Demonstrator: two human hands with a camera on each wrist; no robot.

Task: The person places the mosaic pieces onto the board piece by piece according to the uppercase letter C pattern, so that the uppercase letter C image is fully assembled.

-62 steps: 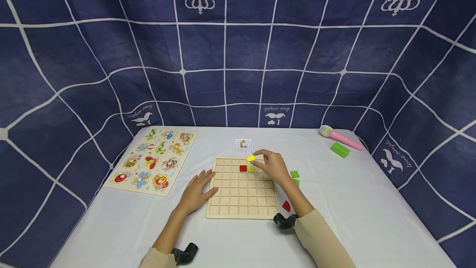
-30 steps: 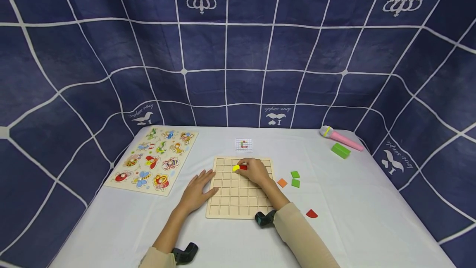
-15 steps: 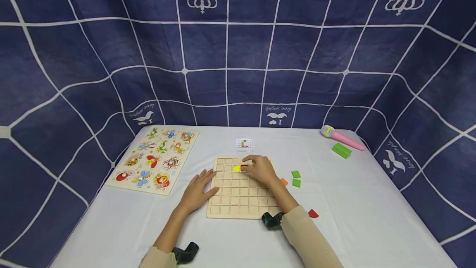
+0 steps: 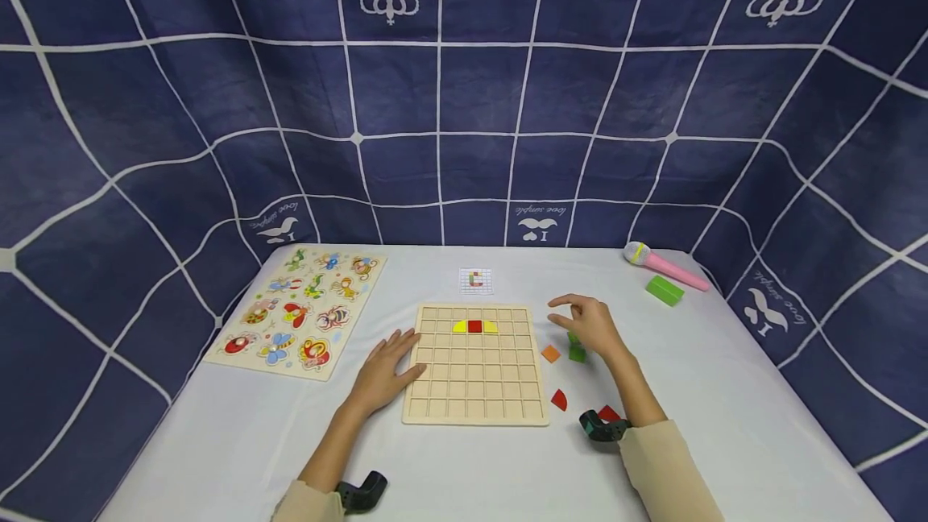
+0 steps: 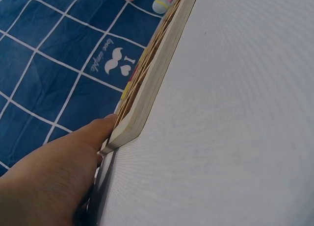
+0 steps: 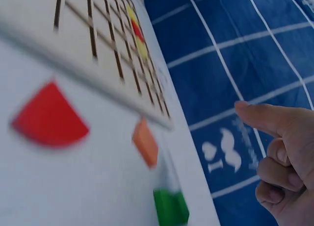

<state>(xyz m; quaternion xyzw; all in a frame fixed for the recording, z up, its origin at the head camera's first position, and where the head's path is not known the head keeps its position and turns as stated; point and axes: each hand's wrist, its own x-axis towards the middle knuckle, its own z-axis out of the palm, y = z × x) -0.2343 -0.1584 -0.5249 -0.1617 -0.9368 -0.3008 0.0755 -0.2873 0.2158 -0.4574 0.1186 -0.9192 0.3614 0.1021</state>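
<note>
My left hand [image 4: 384, 374] rests on the left edge of a wooden grid board [image 4: 474, 397], fingers spread; in the left wrist view the thumb touches the board's rim. In one row near the far edge lie a red square tile [image 4: 474, 326] and, on either side of it, yellow quarter-round tiles [image 4: 490, 328]. My right hand [image 4: 596, 329] hovers right of the board with a gap between thumb and index finger and nothing between them. Under and beside it lie green square tiles [image 4: 577, 354], partly hidden, and an orange square tile [image 4: 551, 354].
Red quarter-round tiles [image 4: 559, 399] lie nearer me on the right, one partly behind the wrist camera [image 4: 603, 427]. A small pattern card [image 4: 475, 281] lies beyond the board. An insect puzzle [image 4: 300, 316] is at left; a pink toy microphone [image 4: 670, 269] and green block [image 4: 664, 291] at far right.
My right hand sets a yellow quarter-round tile left of the red square, lets go, and moves right, off the board toward the loose tiles. The left hand stays put.
</note>
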